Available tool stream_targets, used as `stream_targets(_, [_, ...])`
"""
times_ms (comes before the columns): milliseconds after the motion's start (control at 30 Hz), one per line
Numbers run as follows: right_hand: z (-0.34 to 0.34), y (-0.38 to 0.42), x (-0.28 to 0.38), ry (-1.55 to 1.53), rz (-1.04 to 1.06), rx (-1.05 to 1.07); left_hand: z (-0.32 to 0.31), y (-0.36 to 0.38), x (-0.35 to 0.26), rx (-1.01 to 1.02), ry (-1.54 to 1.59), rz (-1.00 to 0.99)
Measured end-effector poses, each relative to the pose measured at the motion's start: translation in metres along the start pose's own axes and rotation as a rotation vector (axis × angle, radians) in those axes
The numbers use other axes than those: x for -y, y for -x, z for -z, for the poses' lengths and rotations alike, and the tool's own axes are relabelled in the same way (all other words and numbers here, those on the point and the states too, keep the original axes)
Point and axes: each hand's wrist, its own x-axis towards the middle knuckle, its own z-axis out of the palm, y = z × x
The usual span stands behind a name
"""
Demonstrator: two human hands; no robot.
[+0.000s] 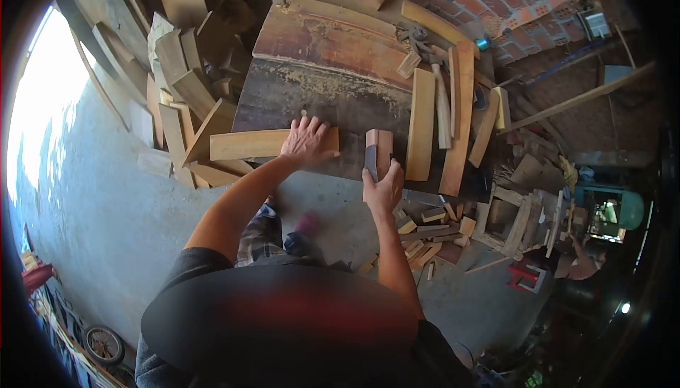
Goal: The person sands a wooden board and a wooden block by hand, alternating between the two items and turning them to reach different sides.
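Observation:
On the dark, worn workbench (pixel 319 87) a light wooden board (pixel 244 144) lies crosswise, its left end sticking out past the bench edge. My left hand (pixel 308 140) rests flat on the board near its right end, fingers spread. To the right, my right hand (pixel 383 188) grips the near end of a small wooden block (pixel 382 145) that has a dark grey strip along its left side. The block is at the bench's front part, apart from the board.
Long planks (pixel 421 124) and a hammer-like tool (pixel 442 97) lie on the bench's right. Upright boards (pixel 173 58) crowd the left. Wood offcuts (pixel 425 235) cover the floor at right. Another person (pixel 582 264) is at the far right, near a red stool (pixel 525 276).

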Motion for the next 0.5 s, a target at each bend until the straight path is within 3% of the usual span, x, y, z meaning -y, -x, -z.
stream_targets(67, [-0.011,-0.013,-0.002,0.023,-0.016,-0.048,-0.006,0.005,-0.003,0.048,-0.015,-0.145])
stream_targets(200, [-0.018,-0.018,0.004,0.150,-0.115,-0.093,-0.005,0.002,-0.012,0.124,0.034,-0.105])
stream_targets(400, [-0.015,-0.019,0.005,0.138,-0.080,-0.109,0.116,0.000,-0.042,-0.148,0.323,-0.321])
stream_targets(500, [-0.008,-0.025,0.012,0.106,-0.187,-0.044,0.168,-0.001,-0.048,-0.155,0.707,-0.323])
